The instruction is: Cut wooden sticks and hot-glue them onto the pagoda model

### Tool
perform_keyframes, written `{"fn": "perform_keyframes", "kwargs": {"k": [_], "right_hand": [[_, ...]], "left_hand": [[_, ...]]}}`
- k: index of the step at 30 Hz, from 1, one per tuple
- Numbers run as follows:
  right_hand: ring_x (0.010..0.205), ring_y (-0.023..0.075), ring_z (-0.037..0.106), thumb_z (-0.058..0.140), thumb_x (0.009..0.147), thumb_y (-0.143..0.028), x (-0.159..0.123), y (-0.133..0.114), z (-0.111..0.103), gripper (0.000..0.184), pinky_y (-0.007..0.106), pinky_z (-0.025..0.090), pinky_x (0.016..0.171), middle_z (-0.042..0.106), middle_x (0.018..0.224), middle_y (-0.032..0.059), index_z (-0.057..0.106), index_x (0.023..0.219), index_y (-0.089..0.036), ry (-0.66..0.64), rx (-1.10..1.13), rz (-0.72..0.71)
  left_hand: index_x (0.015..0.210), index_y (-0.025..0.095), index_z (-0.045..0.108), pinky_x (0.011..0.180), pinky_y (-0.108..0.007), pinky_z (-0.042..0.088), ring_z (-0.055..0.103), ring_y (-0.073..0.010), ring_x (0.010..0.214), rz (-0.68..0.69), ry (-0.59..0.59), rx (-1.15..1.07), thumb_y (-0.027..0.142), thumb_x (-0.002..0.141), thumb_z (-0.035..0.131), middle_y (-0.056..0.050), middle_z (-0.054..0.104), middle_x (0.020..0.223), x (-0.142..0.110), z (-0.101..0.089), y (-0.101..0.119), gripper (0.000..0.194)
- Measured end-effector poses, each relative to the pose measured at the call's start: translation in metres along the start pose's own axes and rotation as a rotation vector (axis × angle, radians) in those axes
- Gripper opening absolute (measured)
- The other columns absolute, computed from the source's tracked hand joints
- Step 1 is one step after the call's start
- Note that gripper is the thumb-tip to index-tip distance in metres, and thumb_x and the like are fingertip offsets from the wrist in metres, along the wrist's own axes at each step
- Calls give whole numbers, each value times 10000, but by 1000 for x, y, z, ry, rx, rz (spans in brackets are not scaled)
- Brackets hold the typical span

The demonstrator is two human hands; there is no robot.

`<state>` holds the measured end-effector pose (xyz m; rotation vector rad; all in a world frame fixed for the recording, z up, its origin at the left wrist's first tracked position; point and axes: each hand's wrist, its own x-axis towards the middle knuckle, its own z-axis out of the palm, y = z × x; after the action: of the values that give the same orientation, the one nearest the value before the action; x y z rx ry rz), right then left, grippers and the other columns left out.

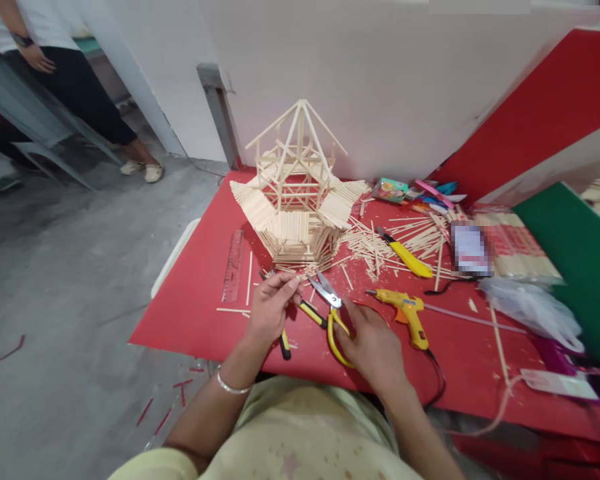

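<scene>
My left hand [274, 303] is closed in a pinch, a thin wooden stick [303, 277] at its fingertips, mostly covered by the fingers. In my right hand [373, 339] are scissors [338, 330] with yellow handles, their blades parted and pointing at the stick. Beneath and beside my left hand lies a tool with black-and-yellow handles [313, 314], its head partly hidden. Just beyond both hands stands a tower-like model [294, 227] built from wooden sticks, with sloping slatted panels and an open pointed roof frame on top.
On the red tabletop [190, 300] are a clear ruler [233, 265], loose sticks [395, 233], a yellow cutter knife [407, 259] and a corded yellow glue gun [405, 312]. A plastic bag [535, 310] and packed sticks [520, 247] lie right. A person [70, 87] stands far left.
</scene>
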<state>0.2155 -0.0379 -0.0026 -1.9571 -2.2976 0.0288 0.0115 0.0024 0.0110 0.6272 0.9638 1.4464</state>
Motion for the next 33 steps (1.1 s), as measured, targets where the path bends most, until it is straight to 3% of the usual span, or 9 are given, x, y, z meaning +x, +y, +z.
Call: {"fn": "perform_keyframes", "kwargs": {"k": [3, 6, 9, 15, 27, 33], "right_hand": [[933, 221, 614, 584, 909, -341, 4, -11, -25, 310, 318, 446, 791, 694, 1051, 94, 674, 1170, -201, 154, 66, -97], [878, 164, 629, 582, 931, -265, 18, -33, -52, 191, 276, 472, 798, 700, 949, 56, 713, 1061, -217, 396, 393, -269], [868, 152, 623, 646, 903, -244, 38, -55, -66, 176, 280, 489, 802, 684, 931, 45, 716, 1063, -220, 516, 630, -359], [902, 154, 595, 673, 883, -204, 67, -74, -57, 219, 317, 484, 806, 664, 959, 25, 720, 1088, -265, 469, 814, -420], [910, 174, 551, 622, 900, -148, 95, -93, -69, 180, 328, 465, 811, 646, 958, 52, 698, 1051, -209, 585, 652, -512], [918, 173, 550, 596, 930, -187, 108, -105, -64, 80, 346, 458, 843, 636, 949, 52, 666, 970, -193, 549, 694, -433]], "left_hand": [[834, 152, 703, 522, -198, 456, 558, -73, 524, 16, -13, -20, 306, 727, 793, -2, 663, 670, -8, 4, 17, 208], [849, 152, 709, 539, -196, 462, 559, -70, 529, 18, -23, -32, 284, 734, 791, -1, 664, 671, -12, 5, 27, 193], [844, 144, 716, 544, -187, 456, 559, -66, 529, 8, -49, -44, 269, 739, 786, 0, 661, 663, -13, 5, 33, 178], [829, 131, 736, 532, -192, 449, 552, -76, 512, -6, -79, -1, 283, 779, 743, -12, 659, 642, -12, 4, 45, 160], [859, 142, 730, 601, -237, 443, 549, -114, 610, 172, -108, 258, 262, 890, 609, -18, 611, 667, -1, -1, 60, 173], [959, 151, 741, 581, -226, 447, 550, -107, 600, 160, -83, 213, 258, 865, 637, -16, 629, 697, 7, -2, 59, 176]]}}
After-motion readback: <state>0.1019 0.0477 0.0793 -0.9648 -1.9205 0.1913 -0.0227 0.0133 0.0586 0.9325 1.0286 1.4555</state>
